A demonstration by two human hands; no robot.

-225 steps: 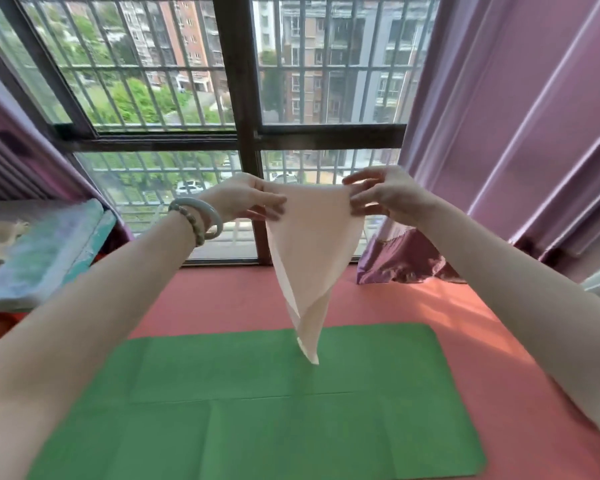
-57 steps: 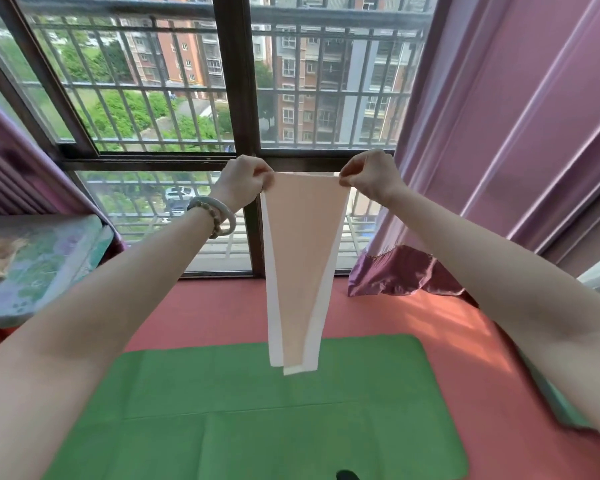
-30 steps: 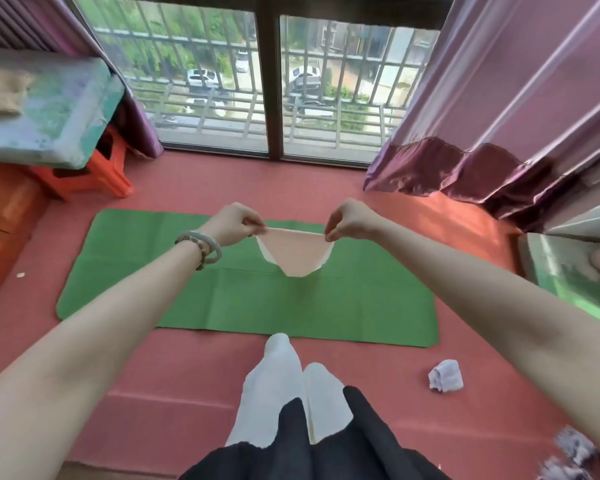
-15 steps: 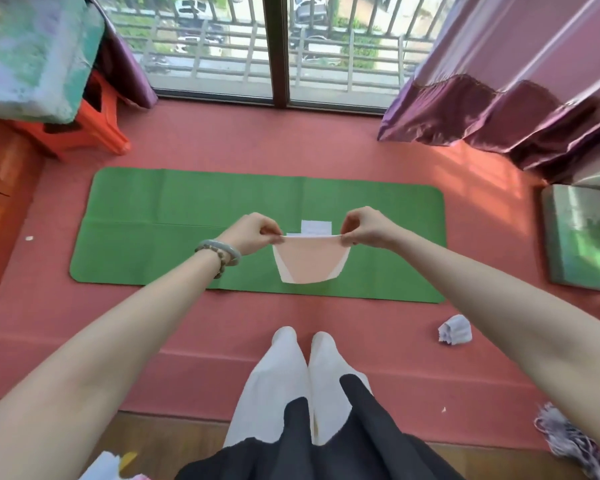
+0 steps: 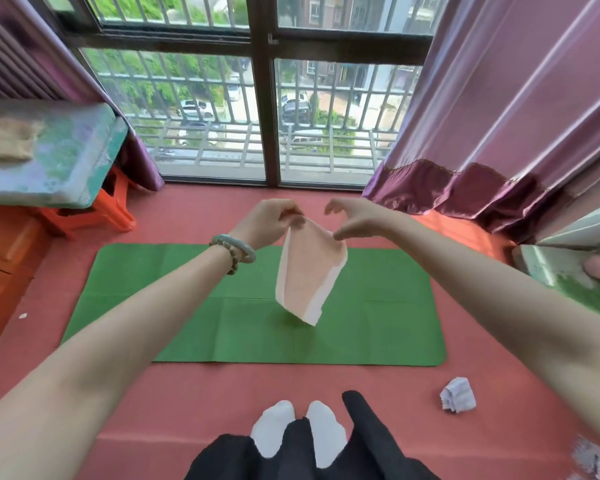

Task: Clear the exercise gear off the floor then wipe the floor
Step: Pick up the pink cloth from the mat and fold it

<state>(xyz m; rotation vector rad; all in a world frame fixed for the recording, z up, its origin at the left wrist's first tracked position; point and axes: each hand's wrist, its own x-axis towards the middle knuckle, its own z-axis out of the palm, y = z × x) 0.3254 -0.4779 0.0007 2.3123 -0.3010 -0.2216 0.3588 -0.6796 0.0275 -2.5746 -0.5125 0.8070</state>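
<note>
A pale pink cloth (image 5: 309,271) with a white border hangs folded in the air over the green exercise mat (image 5: 187,306), which lies flat on the red floor (image 5: 187,386). My left hand (image 5: 267,220), with a bracelet on the wrist, pinches the cloth's upper corner. My right hand (image 5: 357,216) is beside the cloth's other upper corner with finger and thumb spread apart; only the thumb tip is at the cloth's edge.
A crumpled white tissue (image 5: 458,399) lies on the floor at the right. My feet in white socks (image 5: 274,424) stand before the mat. An orange stool (image 5: 84,216) carrying a patterned cushion (image 5: 49,154) stands at left; purple curtains (image 5: 499,133) hang at right.
My head tilted down, then back up. The cloth was stretched between both hands; now the right hand's pinch has opened and the cloth hangs tilted from the left hand.
</note>
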